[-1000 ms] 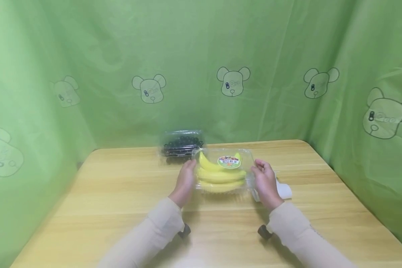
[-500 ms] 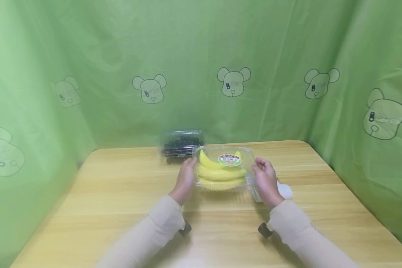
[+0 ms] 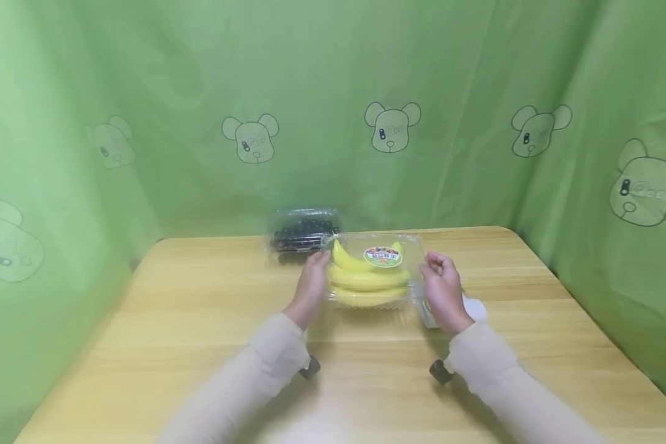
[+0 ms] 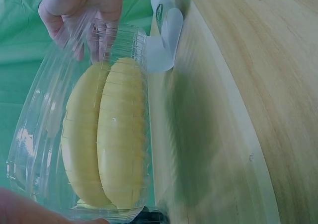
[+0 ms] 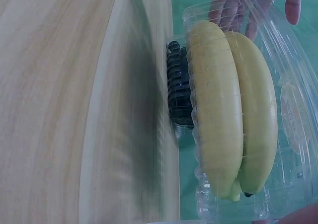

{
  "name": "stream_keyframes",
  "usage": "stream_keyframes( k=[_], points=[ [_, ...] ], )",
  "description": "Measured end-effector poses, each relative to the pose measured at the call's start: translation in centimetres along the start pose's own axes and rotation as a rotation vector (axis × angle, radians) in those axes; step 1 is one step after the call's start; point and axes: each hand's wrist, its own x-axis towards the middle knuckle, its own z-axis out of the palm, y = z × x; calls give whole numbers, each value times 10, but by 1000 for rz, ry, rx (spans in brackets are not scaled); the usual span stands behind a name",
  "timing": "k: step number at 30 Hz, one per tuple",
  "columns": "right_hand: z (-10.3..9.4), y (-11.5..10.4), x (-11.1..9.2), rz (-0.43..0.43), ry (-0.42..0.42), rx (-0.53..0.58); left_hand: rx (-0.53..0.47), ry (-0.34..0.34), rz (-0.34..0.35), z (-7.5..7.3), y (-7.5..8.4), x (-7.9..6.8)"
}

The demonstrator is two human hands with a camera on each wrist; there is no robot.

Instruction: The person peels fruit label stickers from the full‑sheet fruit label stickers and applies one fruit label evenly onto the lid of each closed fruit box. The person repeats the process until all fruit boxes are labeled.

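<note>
Between both hands is a clear plastic clamshell box (image 3: 414, 285) of yellow bananas (image 3: 369, 281), held above the table. Its lid carries an oval printed label (image 3: 383, 257). My left hand (image 3: 309, 288) grips the box's left end, and my right hand (image 3: 446, 293) holds the right end. In the left wrist view, the fingers of the right hand (image 4: 82, 8) reach under the far end of the box. The right wrist view shows bananas (image 5: 216, 110) lying side by side behind the ribbed plastic. A shadow separates the box from the tabletop.
Behind the held box, a second clear box (image 3: 306, 213) of dark round fruit stands at the table's back edge. A white curled object (image 3: 475, 310), partly hidden by the right hand, lies on the wooden table (image 3: 200, 296). Green curtains (image 3: 322, 74) hang around the table.
Both hands keep their hold on the banana box. The whole head view has shifted, so the table and box appear slightly higher; the lid's tilt changes a little.
</note>
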Motion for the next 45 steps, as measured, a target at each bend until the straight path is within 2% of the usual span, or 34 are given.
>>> stream_keyframes(
  k=[5,12,26,34,45],
  points=[
    [-2,1,1,11,9,-5,19,-10,-11,1,1,-1],
    [-2,1,3,-9,29,-10,-18,-9,9,3,5,0],
    [-3,-3,9,-41,4,-50,-16,12,30,2,6,6],
    [-6,-2,13,-45,-17,-82,-9,-2,41,3,9,8],
    [-11,-8,15,-49,12,-98,-22,-44,33,5,13,7]
  ],
)
